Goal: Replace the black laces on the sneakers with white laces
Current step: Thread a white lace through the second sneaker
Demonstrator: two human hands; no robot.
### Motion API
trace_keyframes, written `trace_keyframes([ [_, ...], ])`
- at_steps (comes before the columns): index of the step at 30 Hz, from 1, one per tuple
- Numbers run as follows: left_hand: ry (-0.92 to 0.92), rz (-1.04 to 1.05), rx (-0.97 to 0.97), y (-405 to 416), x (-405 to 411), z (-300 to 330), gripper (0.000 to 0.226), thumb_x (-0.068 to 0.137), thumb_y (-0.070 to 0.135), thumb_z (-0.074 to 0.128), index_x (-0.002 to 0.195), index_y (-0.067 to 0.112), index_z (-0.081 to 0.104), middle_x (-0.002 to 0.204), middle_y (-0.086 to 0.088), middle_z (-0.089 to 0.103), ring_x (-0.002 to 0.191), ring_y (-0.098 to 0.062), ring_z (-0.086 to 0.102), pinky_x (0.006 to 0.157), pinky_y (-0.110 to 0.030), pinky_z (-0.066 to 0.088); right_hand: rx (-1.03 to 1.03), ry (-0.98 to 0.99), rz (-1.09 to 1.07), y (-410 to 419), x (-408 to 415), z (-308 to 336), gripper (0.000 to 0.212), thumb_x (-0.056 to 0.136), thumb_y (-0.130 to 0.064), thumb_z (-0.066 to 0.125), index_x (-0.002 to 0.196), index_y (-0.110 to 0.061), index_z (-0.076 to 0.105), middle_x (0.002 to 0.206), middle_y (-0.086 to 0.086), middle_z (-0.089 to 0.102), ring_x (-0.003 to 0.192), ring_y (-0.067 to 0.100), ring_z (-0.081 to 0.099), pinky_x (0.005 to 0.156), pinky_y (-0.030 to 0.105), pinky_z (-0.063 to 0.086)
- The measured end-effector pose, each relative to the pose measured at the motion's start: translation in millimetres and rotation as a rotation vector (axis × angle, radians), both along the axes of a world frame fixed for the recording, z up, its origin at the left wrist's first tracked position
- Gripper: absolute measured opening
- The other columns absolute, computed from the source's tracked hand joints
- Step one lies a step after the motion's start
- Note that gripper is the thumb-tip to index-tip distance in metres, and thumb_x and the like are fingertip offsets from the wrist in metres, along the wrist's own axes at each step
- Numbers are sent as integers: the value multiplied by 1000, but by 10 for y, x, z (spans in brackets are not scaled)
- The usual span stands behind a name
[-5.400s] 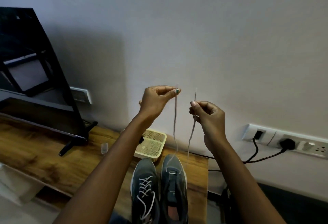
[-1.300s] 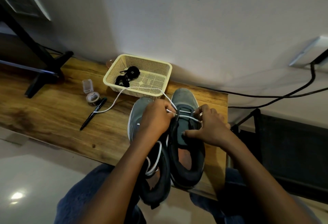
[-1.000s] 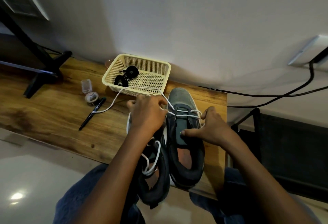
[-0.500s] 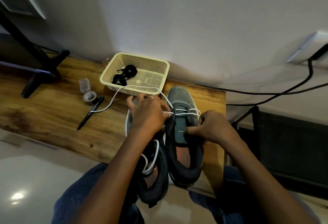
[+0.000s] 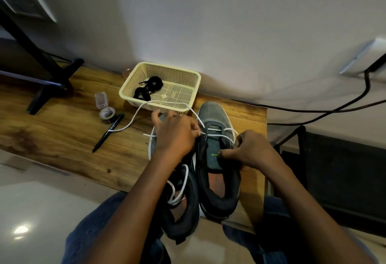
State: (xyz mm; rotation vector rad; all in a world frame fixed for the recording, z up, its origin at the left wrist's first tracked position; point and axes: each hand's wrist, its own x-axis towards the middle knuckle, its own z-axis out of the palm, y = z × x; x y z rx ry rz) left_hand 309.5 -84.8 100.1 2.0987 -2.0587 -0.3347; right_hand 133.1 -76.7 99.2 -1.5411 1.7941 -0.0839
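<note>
Left hand [image 5: 176, 136]: fingers curled at the inner edge of the right-side sneaker [image 5: 217, 159], pinching the white lace [image 5: 217, 136] where it leaves the lowest eyelets. Right hand [image 5: 249, 152]: curled on the outer edge of the same sneaker, thumb pressing the tongue; whether it also pinches lace cannot be told. Right-side sneaker: grey, toe toward the wall, heel toward the person, long axis running straight away from the hands; only the lowest rows are threaded, so the open eyelets lie between the hands, equally near each by my judgement. Lace's free end loops left past the basket front to the worktop [image 5: 62, 138], crossing a black pen [image 5: 108, 132]. Left-side sneaker [image 5: 179, 207]: already carries white lacing, touching its partner. Mesh basket [image 5: 194, 88]: cream, holding the removed black laces [image 5: 149, 89]. Tape roll [image 5: 107, 113] and small clear box [image 5: 101, 100]: beside the pen. Writing: green tongue print, only "VEAR" legible.
</note>
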Motion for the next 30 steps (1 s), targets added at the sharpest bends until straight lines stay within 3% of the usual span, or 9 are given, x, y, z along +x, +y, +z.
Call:
trace_keyframes([
  [4,-46,143,-40,-41,169,-27,13,92,36,57,92,30,69,100,10,65,119,-18,44,109,-47,11,2,1,-7,8,-12,-5,41,68,-43,81,80,-12,57,81,9,65,77,26,65,63,36,53],
  [8,30,-39,37,-15,82,-35,20,91,45,57,108,39,66,110,13,64,122,-15,42,109,-45,9,-3,11,-1,9,-9,-12,41,68,-44,81,79,-13,56,81,9,65,78,26,65,62,34,50],
  [12,21,-3,-21,-34,27,-41,13,90,42,59,89,34,69,95,14,66,113,-12,50,109,-43,9,-1,3,-6,8,-2,10,42,68,-43,81,80,-11,57,82,11,67,78,27,67,66,36,53],
  [15,-8,115,-23,-69,147,-59,15,92,38,56,93,32,70,100,10,68,114,-16,50,109,-46,10,2,-14,-9,15,-4,27,40,69,-40,81,72,-13,52,78,9,65,77,27,66,63,34,51],
  [20,39,-34,33,-31,61,-69,12,91,42,58,95,35,68,95,16,63,118,-14,45,109,-46,7,13,-8,5,15,6,50,39,70,-41,81,75,-13,55,80,9,65,77,25,66,65,36,52],
  [23,10,38,29,-55,78,-60,14,91,40,59,83,32,67,90,15,61,116,-15,47,109,-46,8,14,-16,0,17,9,61,39,70,-41,81,74,-14,54,82,10,66,78,26,66,67,37,53],
  [26,11,119,21,-73,172,-77,16,92,38,57,87,30,69,98,13,67,118,-17,46,110,-48,9,13,-12,3,26,5,55,39,70,-41,81,73,-14,53,83,10,67,79,26,67,71,40,55],
  [30,102,6,76,-57,115,-104,10,89,41,61,86,34,68,93,16,66,115,-12,49,107,-47,8,19,-12,4,11,0,44,41,68,-43,82,79,-12,57,85,11,68,80,26,67,74,43,58],
])
